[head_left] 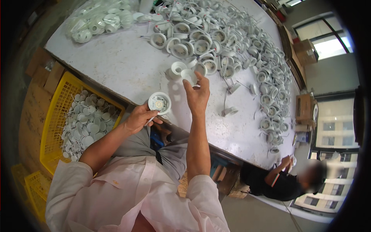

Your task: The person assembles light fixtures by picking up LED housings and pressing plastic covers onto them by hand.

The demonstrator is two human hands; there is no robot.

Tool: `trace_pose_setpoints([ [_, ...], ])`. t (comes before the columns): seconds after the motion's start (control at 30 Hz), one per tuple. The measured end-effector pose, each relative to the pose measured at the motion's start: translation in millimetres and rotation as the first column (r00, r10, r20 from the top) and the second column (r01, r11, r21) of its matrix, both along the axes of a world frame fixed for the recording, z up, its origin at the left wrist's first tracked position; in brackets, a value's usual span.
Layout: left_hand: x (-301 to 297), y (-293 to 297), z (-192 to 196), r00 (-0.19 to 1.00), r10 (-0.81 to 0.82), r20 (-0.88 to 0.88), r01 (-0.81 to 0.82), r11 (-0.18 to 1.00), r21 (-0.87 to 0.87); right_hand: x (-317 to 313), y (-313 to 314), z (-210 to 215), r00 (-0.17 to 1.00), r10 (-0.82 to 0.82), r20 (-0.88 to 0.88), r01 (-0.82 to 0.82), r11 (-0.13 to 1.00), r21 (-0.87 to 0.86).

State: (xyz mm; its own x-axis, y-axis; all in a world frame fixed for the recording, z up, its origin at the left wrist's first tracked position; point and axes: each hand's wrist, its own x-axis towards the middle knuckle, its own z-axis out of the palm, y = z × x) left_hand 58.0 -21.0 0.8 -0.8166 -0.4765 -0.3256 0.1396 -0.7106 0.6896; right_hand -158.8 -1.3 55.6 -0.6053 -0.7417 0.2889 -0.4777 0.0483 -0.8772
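My left hand [140, 119] grips a round white downlight housing [159, 103] near the table's front edge. Its open face is turned up, showing a circuit board with a cluster of yellowish LEDs, and a pale wire hangs below my fingers. Farther forward and to the right, my right hand [198, 94] pinches a translucent white plastic cover [188, 77] between thumb and fingers. Just beyond it, a white ring-shaped part [178, 68] stands on the table.
Many more downlight housings [202, 46] with wires spread across the white table [116, 73]. A clear bag of white plastic parts [102, 23] lies far left. At my left is a yellow basket [54, 127] of small white discs [89, 127]. Another person [284, 179] works at right.
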Motion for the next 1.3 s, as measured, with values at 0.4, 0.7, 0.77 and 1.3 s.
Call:
trace_pose_setpoints([
  [0.4, -44.2, 22.5, 4.4, 0.991, -0.125, 0.051, 0.135, 0.948, -0.288, 17.1, 110.5, -6.7, 0.994, 0.104, -0.013, -0.103, 0.993, 0.053],
  [0.7, -41.5, 32.5, 15.0, 0.985, -0.133, 0.112, 0.167, 0.899, -0.404, 27.8, 112.0, -6.5, 0.964, 0.266, -0.025, -0.262, 0.96, 0.097],
  [0.77, -39.0, 31.9, 19.7, 0.981, -0.109, 0.164, 0.169, 0.892, -0.42, 31.2, 112.8, -2.0, 0.967, 0.254, 0.02, -0.255, 0.964, 0.083],
  [1.3, -42.5, 37.9, 29.9, 0.968, -0.02, 0.251, 0.161, 0.814, -0.557, 45.0, 113.3, -28.0, 0.852, -0.022, 0.524, 0.005, 0.999, 0.034],
])
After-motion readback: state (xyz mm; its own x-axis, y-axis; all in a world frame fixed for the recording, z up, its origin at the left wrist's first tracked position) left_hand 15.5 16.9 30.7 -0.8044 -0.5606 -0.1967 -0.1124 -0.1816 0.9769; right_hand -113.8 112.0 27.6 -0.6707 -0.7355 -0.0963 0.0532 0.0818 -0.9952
